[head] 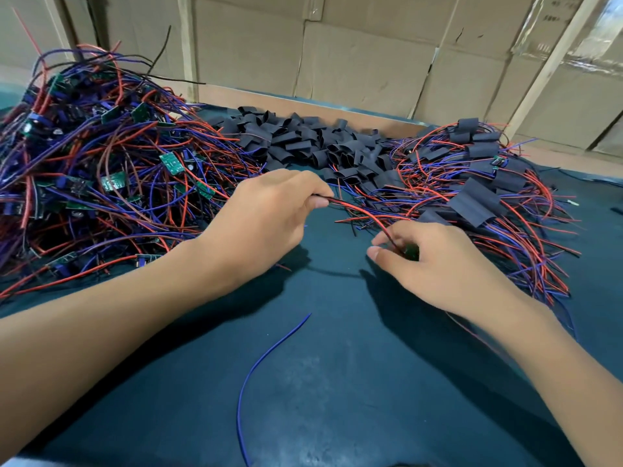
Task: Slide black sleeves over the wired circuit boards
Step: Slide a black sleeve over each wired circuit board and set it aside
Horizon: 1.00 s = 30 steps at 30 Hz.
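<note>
left hand (269,210): you're pinching the red wire (357,208)
right hand (435,264): closed on the green board (412,251)
handling: light, floppy leads; grip the board edges.

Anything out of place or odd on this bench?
One thing: a loose blue wire lies alone on the green mat in front of the hands, apart from the piles and with no board visibly attached. Otherwise the boards, sleeves and finished pieces sit in separate heaps.
</note>
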Motion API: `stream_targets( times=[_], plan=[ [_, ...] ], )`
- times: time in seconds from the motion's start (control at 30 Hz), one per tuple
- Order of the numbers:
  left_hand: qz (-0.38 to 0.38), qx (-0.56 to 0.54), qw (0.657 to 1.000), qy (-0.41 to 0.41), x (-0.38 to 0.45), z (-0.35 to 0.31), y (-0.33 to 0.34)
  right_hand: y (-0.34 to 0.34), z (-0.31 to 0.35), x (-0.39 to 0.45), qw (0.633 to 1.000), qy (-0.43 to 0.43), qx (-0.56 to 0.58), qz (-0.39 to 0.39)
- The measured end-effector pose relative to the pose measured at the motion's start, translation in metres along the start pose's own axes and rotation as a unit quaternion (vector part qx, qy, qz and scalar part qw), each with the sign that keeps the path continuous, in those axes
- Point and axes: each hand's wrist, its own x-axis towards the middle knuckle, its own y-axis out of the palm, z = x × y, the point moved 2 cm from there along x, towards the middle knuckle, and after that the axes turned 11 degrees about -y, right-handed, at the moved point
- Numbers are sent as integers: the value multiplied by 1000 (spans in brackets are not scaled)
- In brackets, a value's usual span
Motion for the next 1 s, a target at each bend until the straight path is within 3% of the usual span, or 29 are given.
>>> stream_targets(
  times=[0.1,0.23,0.43,0.6,0.77,0.9,1.0],
  plan=[
    [5,41,999,16,5,7,-3,-7,-6,2,999,24,-28,-27],
    [40,75,996,-12,7,12,2,-10,-2,3,992,21,50,-113],
    [63,132,984,97,5,2,2,-1,3,3,958,11,286,-17],
    [94,82,984,126,1,-7,6,1,13,3,950,-34,299,-78],
    [104,73,980,154,-2,-11,9,-1,12,8,882,42,445,-149],
    [103,70,979,162,-2,-13,8,-5,8,9,845,55,516,-132],
    [100,67,980,157,-2,-14,7,-5,9,7,862,39,493,-115]
  ],
)
